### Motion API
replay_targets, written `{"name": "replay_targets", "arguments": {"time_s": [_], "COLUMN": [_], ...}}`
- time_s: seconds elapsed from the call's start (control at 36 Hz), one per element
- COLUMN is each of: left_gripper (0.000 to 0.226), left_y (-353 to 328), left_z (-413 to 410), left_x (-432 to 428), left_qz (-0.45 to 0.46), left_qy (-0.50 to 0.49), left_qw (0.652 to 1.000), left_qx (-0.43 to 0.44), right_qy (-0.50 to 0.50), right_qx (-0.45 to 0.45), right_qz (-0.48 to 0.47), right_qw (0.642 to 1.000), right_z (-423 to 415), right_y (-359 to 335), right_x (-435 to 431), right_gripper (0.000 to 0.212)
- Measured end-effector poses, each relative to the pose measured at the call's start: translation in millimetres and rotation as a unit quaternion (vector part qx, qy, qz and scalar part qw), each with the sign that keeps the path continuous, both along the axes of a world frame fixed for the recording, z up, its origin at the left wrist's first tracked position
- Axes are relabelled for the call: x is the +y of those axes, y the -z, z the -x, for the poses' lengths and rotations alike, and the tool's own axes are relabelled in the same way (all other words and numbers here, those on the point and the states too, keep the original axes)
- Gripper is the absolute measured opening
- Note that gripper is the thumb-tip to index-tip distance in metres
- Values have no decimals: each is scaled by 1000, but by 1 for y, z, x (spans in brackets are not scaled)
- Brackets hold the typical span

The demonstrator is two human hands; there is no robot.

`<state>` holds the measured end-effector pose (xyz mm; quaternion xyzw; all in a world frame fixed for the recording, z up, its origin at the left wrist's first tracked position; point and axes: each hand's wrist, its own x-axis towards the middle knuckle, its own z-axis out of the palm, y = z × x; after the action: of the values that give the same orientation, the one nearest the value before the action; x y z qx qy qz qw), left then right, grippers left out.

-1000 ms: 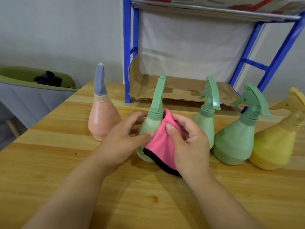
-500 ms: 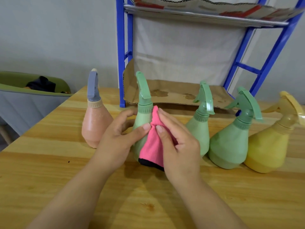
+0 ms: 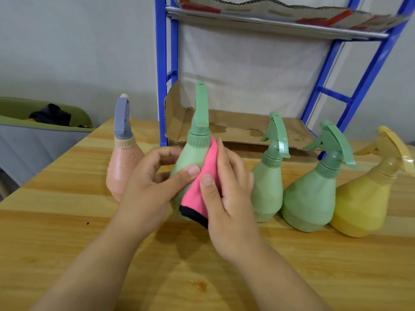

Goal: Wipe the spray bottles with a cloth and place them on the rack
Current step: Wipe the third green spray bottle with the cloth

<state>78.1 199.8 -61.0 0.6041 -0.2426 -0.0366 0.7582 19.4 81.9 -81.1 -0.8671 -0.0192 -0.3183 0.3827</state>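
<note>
A light green spray bottle [image 3: 193, 153] stands upright on the wooden table, held between both hands. My left hand [image 3: 150, 182] grips its left side with the thumb across the front. My right hand [image 3: 229, 189] presses a pink cloth with a black edge [image 3: 199, 194] against the bottle's right side, thumb on the cloth. A pink bottle with a grey sprayer [image 3: 122, 160] stands to the left. Two more green bottles [image 3: 269, 182] [image 3: 314, 191] and a yellow bottle [image 3: 368, 198] stand in a row to the right.
A blue metal rack [image 3: 162, 75] stands behind the bottles, its lower shelf lined with stained cardboard [image 3: 242, 129] and its upper shelf [image 3: 276, 25] also covered with cardboard. A green bin [image 3: 20, 122] with dark items sits beyond the table's left edge.
The green bottle has turned, so its sprayer now points away. My right hand has slid the pink cloth up along the bottle's side toward the neck.
</note>
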Motion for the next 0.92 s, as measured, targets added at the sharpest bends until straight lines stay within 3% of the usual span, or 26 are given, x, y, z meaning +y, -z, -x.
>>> {"name": "replay_targets", "arguments": {"time_s": [0.11,0.31,0.42,0.5,0.58,0.64,0.72,0.81,0.92], "left_gripper": [50,69,72,66,47,41,53,41,53], "left_y": [3,8,8,7,6,5,4,6,7], "left_z": [-5,-4,-3,-4,-4,-4,-3,-2,-1], "left_x": [6,4,3,2,4,7,9,5,2], "left_qz": [14,-27,-86,-30,16,22,27,24,-13], "left_qy": [58,80,72,63,74,105,136,131,130], "left_qw": [998,996,993,998,996,993,988,989,991], "left_qx": [-14,-9,-40,2,45,56,63,63,34], "right_qy": [-9,-83,-49,-35,-44,-63,-116,-120,-69], "right_qx": [-41,-27,-53,-81,-88,-88,-67,-47,-59], "right_qz": [-48,-259,-269,-248,-224,-248,-321,-363,-370], "right_qw": [998,962,960,965,970,963,938,923,924], "right_z": [-1,-1,-1,-2,0,2,6,5,3], "right_y": [-4,-9,-8,-7,-5,-10,-19,-18,-14], "right_x": [-1,-12,-12,-9,-6,-6,-10,-15,-9], "right_gripper": [55,45,36,35,52,46,25,28,31]}}
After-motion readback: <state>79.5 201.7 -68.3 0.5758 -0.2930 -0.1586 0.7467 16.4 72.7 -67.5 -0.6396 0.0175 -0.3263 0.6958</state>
